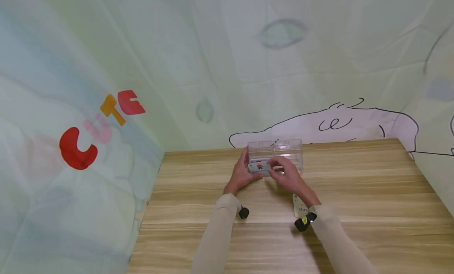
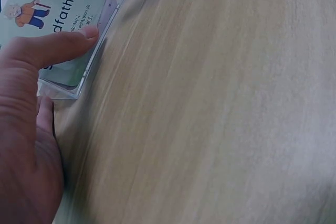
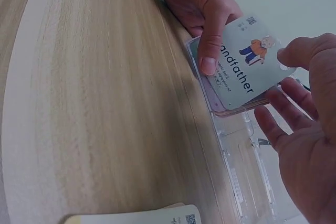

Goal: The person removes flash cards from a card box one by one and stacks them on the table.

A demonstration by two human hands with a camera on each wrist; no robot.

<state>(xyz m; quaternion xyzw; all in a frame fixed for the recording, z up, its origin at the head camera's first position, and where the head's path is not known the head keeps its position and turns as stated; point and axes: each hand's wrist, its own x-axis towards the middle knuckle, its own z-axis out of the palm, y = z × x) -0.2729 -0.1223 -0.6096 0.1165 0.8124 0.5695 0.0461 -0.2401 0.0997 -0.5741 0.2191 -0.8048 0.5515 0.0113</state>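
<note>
Near the far edge of the table (image 1: 177, 195), your left hand (image 1: 244, 172) grips the clear box (image 1: 289, 147); your right hand (image 1: 289, 176) pinches the top card (image 3: 251, 69), lower fingers parted.

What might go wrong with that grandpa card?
The pale green rectangular "grandfather" card lies crooked over the purplish card beneath, so it might snag on the clear plastic box. If the left hand lifts its thumb, that card could slip. In the head view, the right hand has its wrist overlapping a pale "thro" card on the wooden table, which might get nudged.
</note>
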